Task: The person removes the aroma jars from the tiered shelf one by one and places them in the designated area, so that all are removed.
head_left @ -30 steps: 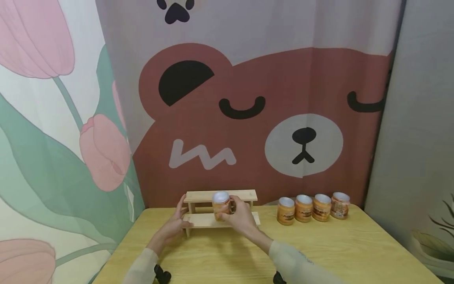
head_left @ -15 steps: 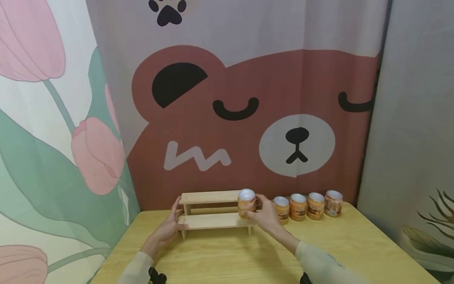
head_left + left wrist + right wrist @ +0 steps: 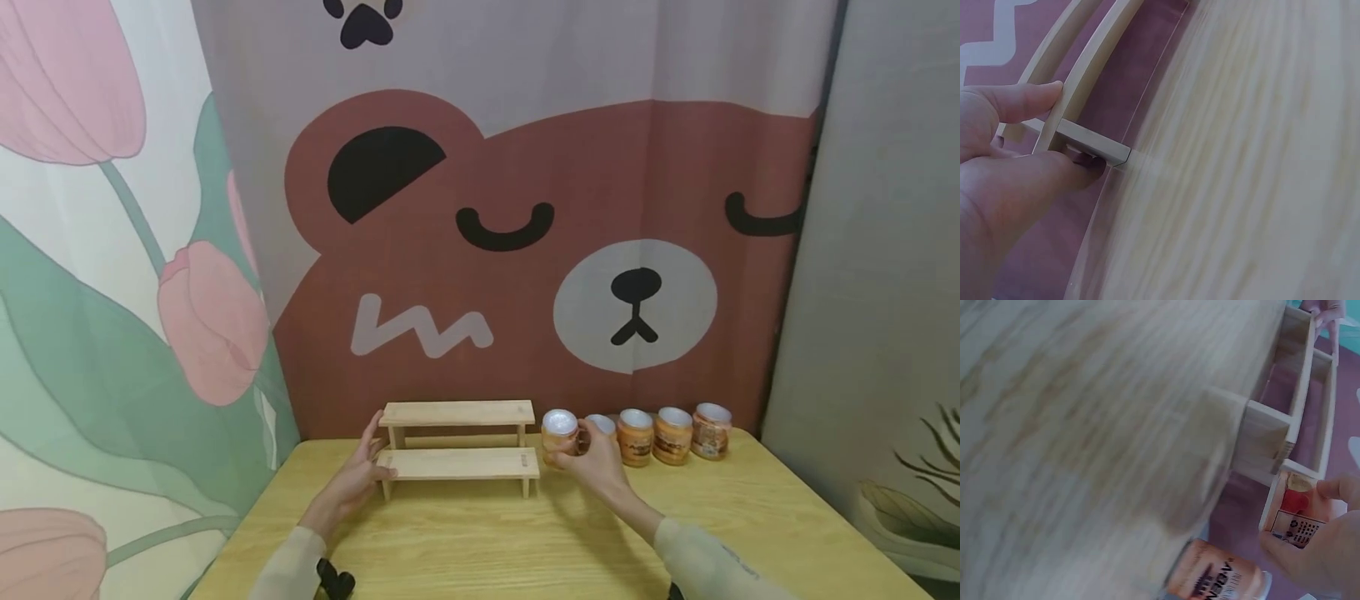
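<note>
In the head view, my left hand [image 3: 349,490] holds the left end of a two-tier wooden rack [image 3: 459,464]. The left wrist view shows its thumb and fingers around the rack's end [image 3: 1047,119], one digit laid along a shelf edge. To the right of the rack, my right hand [image 3: 602,472] grips an orange-labelled jar [image 3: 558,442] with a pale silvery top. The right wrist view has that jar [image 3: 1297,509] between thumb and fingers, close to the rack's right end. Whether its base touches the table cannot be made out.
Several similar jars [image 3: 636,442] stand in a row at the back right of the wooden table [image 3: 480,550]; my right hand partly covers the nearest one. Behind the table hangs a bear-patterned curtain [image 3: 517,333].
My right hand has carried the jar rightward from in front of the rack's shelves to beside the row of jars, lowering it slightly. The left hand stays on the rack.
</note>
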{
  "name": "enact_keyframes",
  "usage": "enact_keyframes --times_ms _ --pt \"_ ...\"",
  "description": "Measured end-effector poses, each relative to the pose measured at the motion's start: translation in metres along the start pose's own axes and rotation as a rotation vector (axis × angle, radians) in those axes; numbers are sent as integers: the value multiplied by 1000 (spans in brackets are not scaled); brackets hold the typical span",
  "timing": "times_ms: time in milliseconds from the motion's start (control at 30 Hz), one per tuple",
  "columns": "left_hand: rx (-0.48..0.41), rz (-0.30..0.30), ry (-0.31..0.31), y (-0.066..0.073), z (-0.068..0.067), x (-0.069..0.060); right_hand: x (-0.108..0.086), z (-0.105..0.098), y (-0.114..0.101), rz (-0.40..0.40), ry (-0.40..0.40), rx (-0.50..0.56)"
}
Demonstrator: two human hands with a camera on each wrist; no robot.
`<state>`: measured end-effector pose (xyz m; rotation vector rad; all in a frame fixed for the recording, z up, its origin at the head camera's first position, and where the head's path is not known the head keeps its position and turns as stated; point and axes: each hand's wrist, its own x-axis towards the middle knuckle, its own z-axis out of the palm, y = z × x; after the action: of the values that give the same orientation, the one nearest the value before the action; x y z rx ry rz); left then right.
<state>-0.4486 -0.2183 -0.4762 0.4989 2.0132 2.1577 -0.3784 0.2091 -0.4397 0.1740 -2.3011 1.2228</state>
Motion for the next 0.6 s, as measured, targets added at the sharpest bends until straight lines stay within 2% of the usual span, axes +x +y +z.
enact_keyframes --times_ms 200,433,600 --pt "-11 -9 -20 0 4 2 1 1 17 2 24 -64" --pt "-24 -21 -81 -1 9 6 5 8 35 57 -17 -74" --pt "-3 -30 -107 -2 12 8 5 9 44 40 -2 -93"
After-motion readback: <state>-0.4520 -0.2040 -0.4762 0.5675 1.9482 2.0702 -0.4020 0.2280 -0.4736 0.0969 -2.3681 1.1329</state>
